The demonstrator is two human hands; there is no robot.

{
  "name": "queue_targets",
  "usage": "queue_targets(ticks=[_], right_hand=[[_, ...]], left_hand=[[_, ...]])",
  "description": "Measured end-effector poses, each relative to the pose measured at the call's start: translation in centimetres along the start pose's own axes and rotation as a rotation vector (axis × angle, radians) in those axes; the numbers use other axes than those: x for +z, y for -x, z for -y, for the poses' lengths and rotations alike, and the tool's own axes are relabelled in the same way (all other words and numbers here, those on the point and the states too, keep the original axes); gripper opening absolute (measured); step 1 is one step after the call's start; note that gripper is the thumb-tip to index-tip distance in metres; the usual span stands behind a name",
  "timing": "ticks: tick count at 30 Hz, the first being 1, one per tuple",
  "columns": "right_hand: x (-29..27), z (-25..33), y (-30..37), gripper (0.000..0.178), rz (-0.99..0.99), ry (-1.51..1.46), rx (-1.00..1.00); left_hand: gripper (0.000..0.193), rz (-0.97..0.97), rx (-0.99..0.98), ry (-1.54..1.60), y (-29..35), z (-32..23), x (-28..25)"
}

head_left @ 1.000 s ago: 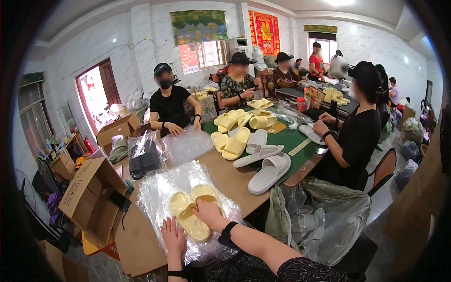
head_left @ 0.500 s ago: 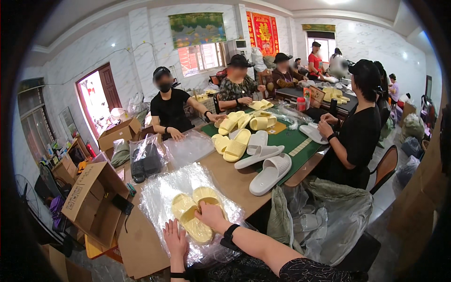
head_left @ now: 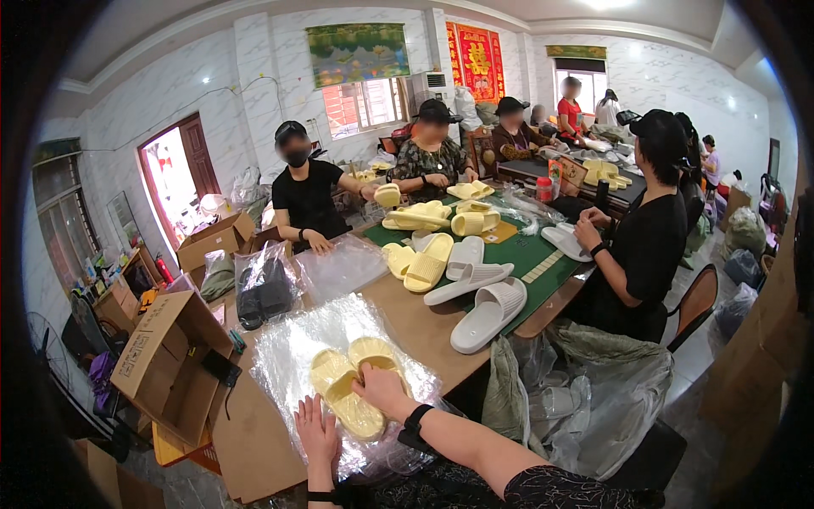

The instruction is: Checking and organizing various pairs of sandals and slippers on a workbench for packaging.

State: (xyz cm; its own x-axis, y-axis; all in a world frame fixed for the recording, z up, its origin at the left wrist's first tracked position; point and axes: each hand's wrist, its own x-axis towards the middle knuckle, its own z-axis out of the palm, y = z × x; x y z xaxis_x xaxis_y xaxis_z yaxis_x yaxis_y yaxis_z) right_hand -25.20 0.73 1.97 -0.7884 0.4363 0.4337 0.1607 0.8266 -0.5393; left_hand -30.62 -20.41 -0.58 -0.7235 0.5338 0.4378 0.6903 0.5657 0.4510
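Observation:
A pair of pale yellow slide slippers (head_left: 346, 394) lies on a stack of clear plastic bags (head_left: 284, 343) in front of me. A glossy film seems to cover them, though I cannot tell whether they are fully inside a bag. My right hand (head_left: 381, 388) reaches across from the right, its fingers curled closed on the slippers near where the two meet. Just left of the slippers, my left hand (head_left: 317, 433) lies flat on the plastic, fingers stretched out and holding nothing.
Grey slippers (head_left: 490, 314) and more yellow slippers (head_left: 428, 265) lie on a green mat (head_left: 543, 284). An open cardboard box (head_left: 170, 356) stands left, a bagged black pair (head_left: 264, 293) beyond it. Right of the table sits an open sack (head_left: 593, 356). Co-workers sit around the table.
The co-worker in black across the table has lifted a yellow slipper off the pile, up and to the left. My hands and the slippers under them have hardly moved.

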Motion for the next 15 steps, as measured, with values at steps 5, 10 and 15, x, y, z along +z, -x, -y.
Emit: queue_targets(ticks=[5, 10, 15], right_hand=[[-0.14, 0.03, -0.01, 0.037, 0.012, 0.000, 0.005], [-0.05, 0.07, 0.03, 0.037, 0.001, -0.009, 0.011], [-0.17, 0.08, 0.04, 0.036, 0.009, -0.013, 0.014]], left_hand=[[0.059, 0.003, -0.002, -0.006, -0.03, -0.15, -0.09], [0.060, 0.002, -0.011, 0.002, -0.03, 0.02, 0.02], [0.059, 0.006, -0.012, 0.010, 0.01, -0.28, -0.19]])
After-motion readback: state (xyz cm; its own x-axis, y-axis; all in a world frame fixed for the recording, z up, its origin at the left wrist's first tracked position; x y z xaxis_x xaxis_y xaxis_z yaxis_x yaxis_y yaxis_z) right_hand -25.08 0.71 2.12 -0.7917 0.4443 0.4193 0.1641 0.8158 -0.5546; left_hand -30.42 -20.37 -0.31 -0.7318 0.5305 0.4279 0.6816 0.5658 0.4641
